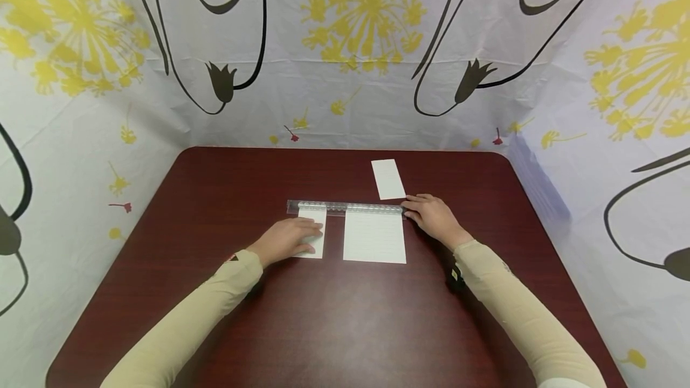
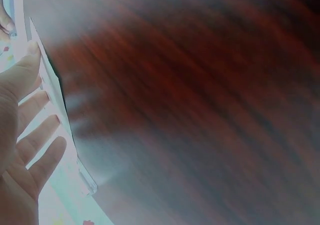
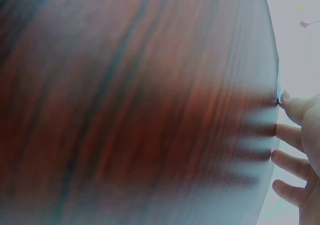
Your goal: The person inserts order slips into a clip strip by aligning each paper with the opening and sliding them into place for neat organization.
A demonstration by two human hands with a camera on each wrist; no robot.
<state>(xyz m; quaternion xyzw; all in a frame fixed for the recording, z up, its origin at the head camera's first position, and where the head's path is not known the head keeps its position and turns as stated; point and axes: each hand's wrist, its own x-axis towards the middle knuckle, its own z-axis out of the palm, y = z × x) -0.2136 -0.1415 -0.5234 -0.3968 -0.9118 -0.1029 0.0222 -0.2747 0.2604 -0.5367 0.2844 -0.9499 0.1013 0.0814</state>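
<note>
A clear plastic ruler (image 1: pixel 350 206) lies crosswise over the top edges of two pieces of white paper. The narrower piece of paper (image 1: pixel 318 243) is on the left, partly covered by my left hand (image 1: pixel 288 238), which rests on it with fingers extended. To its right lies the wider sheet of lined paper (image 1: pixel 374 237), apart from the narrow one. My right hand (image 1: pixel 435 218) touches the ruler's right end. In the right wrist view, the thumb is at the ruler's tip and the other fingers of the right hand (image 3: pixel 300 150) are spread on the table.
Another white slip of paper (image 1: pixel 388 179) lies behind the ruler, near the right hand's fingertips. Everything is on a dark red wood-grain table (image 1: pixel 345 328) with rounded corners. A patterned white cloth (image 1: pixel 356 106) hangs around its back and sides.
</note>
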